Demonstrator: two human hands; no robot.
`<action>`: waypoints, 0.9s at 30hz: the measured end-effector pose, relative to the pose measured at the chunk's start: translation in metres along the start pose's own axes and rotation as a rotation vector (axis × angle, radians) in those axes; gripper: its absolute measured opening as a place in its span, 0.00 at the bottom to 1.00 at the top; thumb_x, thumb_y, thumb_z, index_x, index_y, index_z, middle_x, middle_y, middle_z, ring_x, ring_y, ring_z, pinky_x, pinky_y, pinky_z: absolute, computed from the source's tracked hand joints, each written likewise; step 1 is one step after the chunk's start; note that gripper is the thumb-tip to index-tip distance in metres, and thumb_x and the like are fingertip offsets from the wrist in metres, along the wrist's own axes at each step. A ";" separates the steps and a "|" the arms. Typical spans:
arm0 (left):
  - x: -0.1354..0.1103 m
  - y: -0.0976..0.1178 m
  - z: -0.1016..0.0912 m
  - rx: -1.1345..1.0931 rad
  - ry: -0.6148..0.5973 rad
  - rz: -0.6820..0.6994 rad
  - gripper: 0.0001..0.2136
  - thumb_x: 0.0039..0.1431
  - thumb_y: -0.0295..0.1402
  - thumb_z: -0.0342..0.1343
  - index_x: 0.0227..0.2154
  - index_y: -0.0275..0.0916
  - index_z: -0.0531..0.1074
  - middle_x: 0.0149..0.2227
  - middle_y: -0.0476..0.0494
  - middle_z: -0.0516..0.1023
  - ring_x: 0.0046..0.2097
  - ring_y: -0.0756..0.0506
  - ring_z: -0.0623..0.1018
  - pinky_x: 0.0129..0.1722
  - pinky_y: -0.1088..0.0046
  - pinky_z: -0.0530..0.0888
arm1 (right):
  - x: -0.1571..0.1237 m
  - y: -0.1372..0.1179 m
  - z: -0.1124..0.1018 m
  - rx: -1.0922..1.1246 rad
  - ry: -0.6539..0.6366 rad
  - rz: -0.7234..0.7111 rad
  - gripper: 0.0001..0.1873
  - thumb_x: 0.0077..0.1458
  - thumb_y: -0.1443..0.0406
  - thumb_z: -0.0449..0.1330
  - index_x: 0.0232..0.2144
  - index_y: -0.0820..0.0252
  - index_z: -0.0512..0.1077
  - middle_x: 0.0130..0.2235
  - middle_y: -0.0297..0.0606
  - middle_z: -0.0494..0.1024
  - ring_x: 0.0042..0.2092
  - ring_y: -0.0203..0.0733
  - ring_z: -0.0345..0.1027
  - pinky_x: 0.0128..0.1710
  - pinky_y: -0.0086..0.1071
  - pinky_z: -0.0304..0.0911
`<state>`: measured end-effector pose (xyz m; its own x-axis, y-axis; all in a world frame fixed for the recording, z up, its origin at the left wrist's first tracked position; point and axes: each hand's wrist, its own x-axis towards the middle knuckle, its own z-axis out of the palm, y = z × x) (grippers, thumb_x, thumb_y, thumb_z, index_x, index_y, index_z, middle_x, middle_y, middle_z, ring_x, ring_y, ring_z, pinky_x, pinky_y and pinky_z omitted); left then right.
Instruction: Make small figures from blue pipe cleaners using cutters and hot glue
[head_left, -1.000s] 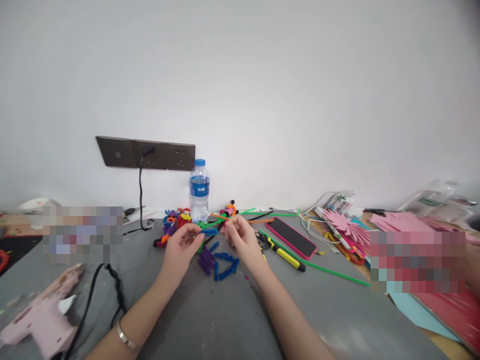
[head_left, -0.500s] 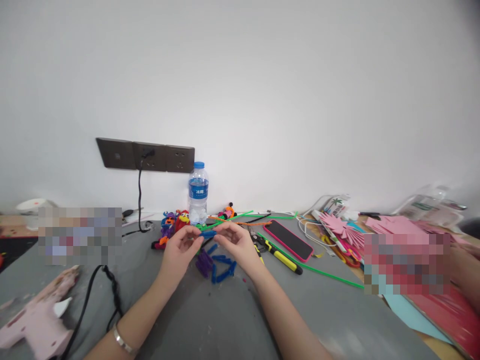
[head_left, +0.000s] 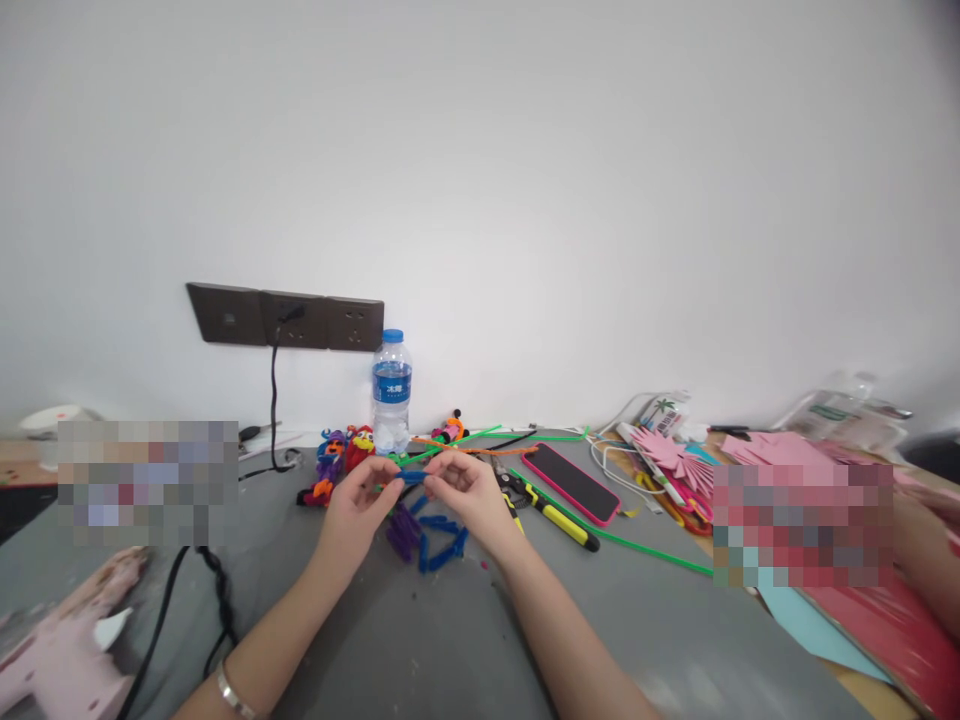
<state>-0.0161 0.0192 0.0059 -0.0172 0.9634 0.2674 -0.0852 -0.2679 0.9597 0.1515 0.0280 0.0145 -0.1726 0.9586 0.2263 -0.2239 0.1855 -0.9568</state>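
Between my two hands is a short piece of blue pipe cleaner [head_left: 411, 478]. The fingers of my left hand [head_left: 361, 500] pinch its left end, while my right hand [head_left: 466, 492] pinches the right end. Below them on the grey table lie bent blue pipe cleaner pieces [head_left: 444, 550] and a bundle of purple pipe cleaners [head_left: 403, 532]. Several small colourful pipe cleaner figures [head_left: 341, 455] stand just beyond my left hand. Pliers with yellow and black handles [head_left: 555, 518] rest to the right of my right hand.
A water bottle [head_left: 392, 395] stands by the wall. A phone [head_left: 574, 484] and a long green pipe cleaner [head_left: 645, 551] lie to the right. At the left are a pink glue gun [head_left: 67, 650] and a black cord [head_left: 217, 580]. Another person's arm [head_left: 930, 550] is at the far right.
The whole view has shifted slightly, so things sit a little further left and lower. Both hands keep their pinch on the blue pipe cleaner.
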 end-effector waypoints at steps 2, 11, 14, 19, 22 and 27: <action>0.000 -0.001 0.000 -0.002 -0.001 -0.012 0.09 0.47 0.37 0.64 0.30 0.38 0.73 0.29 0.50 0.73 0.33 0.49 0.74 0.32 0.78 0.71 | 0.000 0.000 0.000 -0.004 0.003 -0.010 0.10 0.45 0.62 0.69 0.27 0.60 0.72 0.25 0.30 0.73 0.27 0.34 0.68 0.30 0.28 0.63; -0.001 -0.001 0.002 -0.038 0.073 -0.066 0.11 0.43 0.37 0.66 0.28 0.38 0.74 0.29 0.48 0.76 0.33 0.48 0.76 0.35 0.76 0.74 | 0.001 0.003 0.001 -0.018 -0.002 -0.019 0.11 0.45 0.61 0.69 0.28 0.60 0.72 0.24 0.29 0.72 0.26 0.33 0.67 0.29 0.28 0.64; 0.000 -0.001 0.002 -0.035 0.075 -0.066 0.11 0.42 0.38 0.66 0.27 0.38 0.74 0.29 0.48 0.77 0.33 0.47 0.77 0.35 0.75 0.74 | 0.002 0.004 0.001 -0.012 -0.001 -0.018 0.12 0.44 0.60 0.70 0.28 0.60 0.72 0.23 0.29 0.72 0.25 0.33 0.67 0.28 0.27 0.63; 0.000 -0.001 0.002 0.017 0.085 -0.029 0.12 0.43 0.40 0.65 0.27 0.37 0.74 0.29 0.46 0.77 0.32 0.46 0.77 0.33 0.74 0.75 | 0.003 0.003 0.002 -0.012 0.002 -0.007 0.14 0.44 0.59 0.70 0.28 0.60 0.71 0.22 0.29 0.72 0.24 0.33 0.67 0.28 0.27 0.64; 0.000 0.000 0.001 0.027 0.082 -0.021 0.12 0.43 0.40 0.66 0.27 0.37 0.75 0.28 0.46 0.77 0.32 0.46 0.77 0.33 0.74 0.75 | 0.002 0.002 0.004 0.003 0.000 -0.003 0.14 0.44 0.58 0.70 0.28 0.59 0.72 0.23 0.29 0.72 0.24 0.34 0.67 0.28 0.28 0.65; 0.000 0.002 0.002 0.031 0.096 -0.007 0.12 0.43 0.40 0.65 0.27 0.38 0.74 0.28 0.46 0.77 0.32 0.46 0.76 0.31 0.74 0.75 | 0.000 0.000 0.004 -0.001 -0.005 -0.008 0.14 0.44 0.58 0.70 0.28 0.59 0.72 0.23 0.30 0.72 0.25 0.35 0.67 0.29 0.29 0.64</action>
<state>-0.0146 0.0183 0.0080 -0.1122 0.9612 0.2521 -0.0547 -0.2593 0.9643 0.1474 0.0275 0.0155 -0.1761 0.9560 0.2347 -0.2247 0.1931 -0.9551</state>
